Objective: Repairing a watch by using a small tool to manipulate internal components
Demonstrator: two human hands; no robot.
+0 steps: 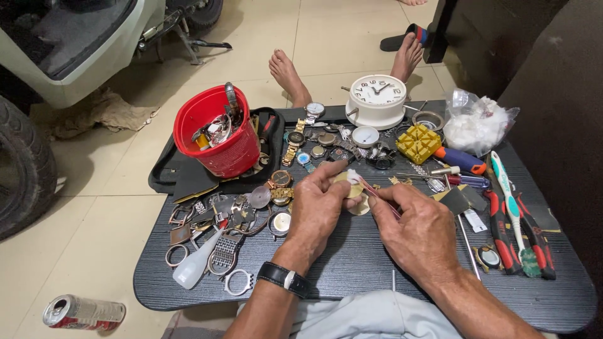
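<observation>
My left hand [319, 210] pinches a small round gold-coloured watch case [353, 186] with a bit of white wadding at the fingertips, above a dark wood-grain tray table [352, 263]. My right hand [418, 229] grips a thin red-handled tool [379, 196] whose tip touches the watch case. A black wristwatch sits on my left wrist [284, 278]. Both hands meet at the table's middle.
A red bucket [217, 135] of parts stands at the back left. Behind it all sits a white alarm clock [377, 100]; a yellow case holder [418, 142], pliers [502, 229], a toothbrush [512, 207] and a bag of cotton [477, 122] lie right. Loose watches and bands [226, 220] cover the left. A can [81, 312] lies on the floor.
</observation>
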